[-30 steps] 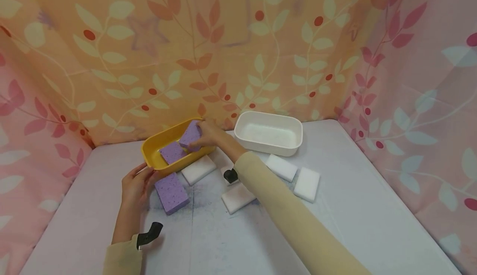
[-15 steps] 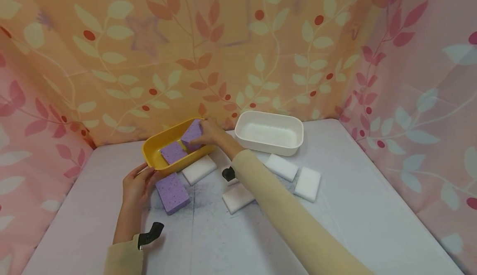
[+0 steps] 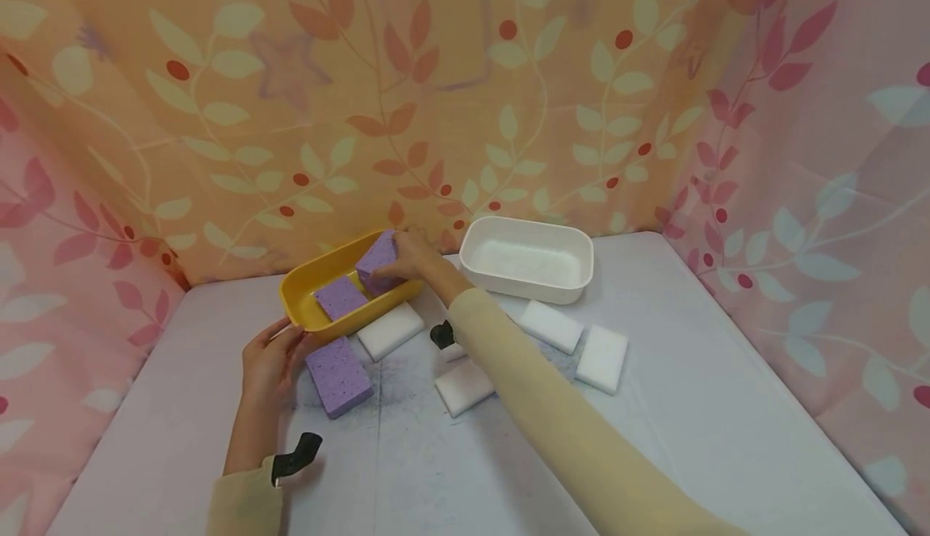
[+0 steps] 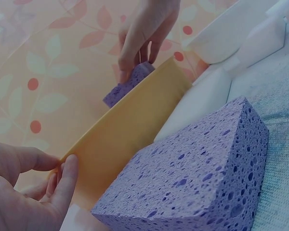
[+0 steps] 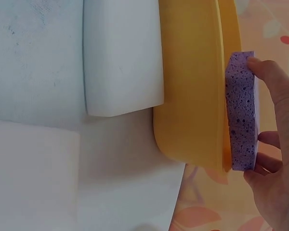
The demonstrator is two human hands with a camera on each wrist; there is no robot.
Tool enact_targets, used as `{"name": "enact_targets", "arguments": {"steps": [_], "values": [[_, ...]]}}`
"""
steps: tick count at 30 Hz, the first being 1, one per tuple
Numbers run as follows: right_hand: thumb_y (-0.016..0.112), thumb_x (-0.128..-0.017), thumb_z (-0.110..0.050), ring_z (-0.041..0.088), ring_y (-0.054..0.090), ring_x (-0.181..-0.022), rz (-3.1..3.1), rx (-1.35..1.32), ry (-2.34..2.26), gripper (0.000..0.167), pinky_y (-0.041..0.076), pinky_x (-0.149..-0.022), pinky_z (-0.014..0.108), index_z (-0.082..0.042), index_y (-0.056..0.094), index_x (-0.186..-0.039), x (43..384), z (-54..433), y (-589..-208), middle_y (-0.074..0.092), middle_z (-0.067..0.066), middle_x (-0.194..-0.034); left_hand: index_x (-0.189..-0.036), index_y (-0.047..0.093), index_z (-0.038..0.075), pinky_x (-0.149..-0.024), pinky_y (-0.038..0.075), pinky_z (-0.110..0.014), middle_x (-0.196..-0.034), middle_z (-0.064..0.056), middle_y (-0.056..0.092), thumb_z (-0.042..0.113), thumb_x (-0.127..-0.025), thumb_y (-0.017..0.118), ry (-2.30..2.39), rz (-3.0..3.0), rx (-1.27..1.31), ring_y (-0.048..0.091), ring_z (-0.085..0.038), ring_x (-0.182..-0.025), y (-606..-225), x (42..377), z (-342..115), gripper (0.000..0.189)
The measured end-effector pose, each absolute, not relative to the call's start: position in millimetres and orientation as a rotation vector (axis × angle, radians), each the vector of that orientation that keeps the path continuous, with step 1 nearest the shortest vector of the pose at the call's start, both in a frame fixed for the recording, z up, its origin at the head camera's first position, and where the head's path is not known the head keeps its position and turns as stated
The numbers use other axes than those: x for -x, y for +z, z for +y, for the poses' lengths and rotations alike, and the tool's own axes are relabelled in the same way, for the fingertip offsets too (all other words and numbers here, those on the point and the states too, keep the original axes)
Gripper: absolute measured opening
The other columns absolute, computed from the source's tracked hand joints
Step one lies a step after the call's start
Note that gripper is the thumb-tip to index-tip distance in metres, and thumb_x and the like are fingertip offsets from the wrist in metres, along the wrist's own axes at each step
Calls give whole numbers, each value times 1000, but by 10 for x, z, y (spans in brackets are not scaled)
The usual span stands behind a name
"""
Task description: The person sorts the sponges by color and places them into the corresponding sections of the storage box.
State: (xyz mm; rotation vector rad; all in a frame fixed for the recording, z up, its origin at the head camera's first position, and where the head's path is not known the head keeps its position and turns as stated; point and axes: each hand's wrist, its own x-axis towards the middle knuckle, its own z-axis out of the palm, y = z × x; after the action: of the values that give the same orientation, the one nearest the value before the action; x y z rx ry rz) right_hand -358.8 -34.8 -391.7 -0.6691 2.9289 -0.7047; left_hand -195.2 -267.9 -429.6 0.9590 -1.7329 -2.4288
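My left hand (image 3: 267, 362) pinches the near left rim of a yellow tub (image 3: 345, 326) between thumb and fingers. At the tub's right end, my right hand (image 3: 424, 261) holds a purple sponge (image 3: 375, 261) by its edges, tilted and partly below the rim. A second purple sponge (image 3: 341, 299) lies flat on the tub's floor. In front of the tub, by my left fingers, a third purple sponge (image 4: 183, 173) rests on the table. The right wrist view shows the held sponge (image 5: 242, 110) against the inside of the tub's rim; its lower edge is hidden.
A white tub (image 3: 521, 284) stands to the right at the back. Several white sponges lie on the table: one white sponge (image 3: 391, 331) against the yellow tub, others such as this white block (image 3: 602, 359) farther right. My right sleeve (image 3: 552, 399) partly covers some. Patterned fabric (image 3: 465, 100) hangs behind.
My right hand has shifted slightly to the right with its sponge, which tilts more steeply and sits nearer the tub's right end. The left hand keeps its hold on the rim.
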Motion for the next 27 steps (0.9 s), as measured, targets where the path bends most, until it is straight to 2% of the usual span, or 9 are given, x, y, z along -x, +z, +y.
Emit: {"name": "enact_targets", "arguments": {"steps": [6,9,12,16,20,22,25,27], "values": [[85,-83,-53,29,46,-134,2933,719,-710,64,47,-107,45,-7,67,-124,3605,-382,-3955,59,13,-133,-166,35,14,-87,58,-15,-139,-6,57,12,-108,59,-2426,-1723,-942,73,-2,-89,-4303,1956,-2682,63],[86,-81,-52,28,49,-126,2911,736,-738,60,47,-103,46,-9,67,-118,3597,-383,-3981,57,11,-129,-166,35,14,-87,58,-15,-135,-5,59,12,-108,59,-2432,-1714,-939,73,-3,-91,-4314,1964,-2691,63],[87,-81,-50,26,51,-118,2880,768,-752,56,49,-97,45,-10,67,-114,3586,-376,-4021,57,10,-122,-166,35,15,-88,58,-15,-138,-5,58,13,-108,59,-2433,-1717,-950,73,-3,-93,-4321,1967,-2698,63],[86,-81,-50,26,52,-121,2871,801,-733,59,49,-103,42,-8,67,-119,3579,-357,-4073,60,11,-122,-166,34,16,-89,58,-15,-143,-7,55,14,-108,59,-2423,-1739,-959,72,-2,-90,-4321,1970,-2698,63],[87,-81,-53,30,51,-133,2869,779,-727,76,43,-115,49,-4,65,-135,3572,-361,-4102,60,16,-135,-166,35,17,-89,57,-15,-142,-6,56,14,-108,59,-2423,-1743,-957,72,-1,-88,-4313,1966,-2696,63],[86,-82,-53,31,51,-135,2860,781,-711,82,42,-117,48,-2,62,-141,3570,-368,-4116,61,17,-139,-166,34,16,-90,57,-15,-140,-6,57,15,-109,59,-2419,-1753,-949,72,-1,-88,-4309,1959,-2694,63],[84,-84,-54,29,54,-134,2857,810,-657,82,42,-117,44,0,62,-142,3563,-376,-4131,65,15,-135,-166,35,16,-89,58,-15,-135,-4,59,14,-109,59,-2425,-1745,-942,72,-1,-89,-4302,1949,-2688,62],[83,-86,-53,28,55,-130,2860,836,-624,75,44,-115,41,0,64,-136,3561,-376,-4139,66,14,-127,-166,35,15,-88,58,-15,-129,-2,63,13,-108,59,-2434,-1730,-936,73,-2,-90,-4298,1945,-2685,62]]}}
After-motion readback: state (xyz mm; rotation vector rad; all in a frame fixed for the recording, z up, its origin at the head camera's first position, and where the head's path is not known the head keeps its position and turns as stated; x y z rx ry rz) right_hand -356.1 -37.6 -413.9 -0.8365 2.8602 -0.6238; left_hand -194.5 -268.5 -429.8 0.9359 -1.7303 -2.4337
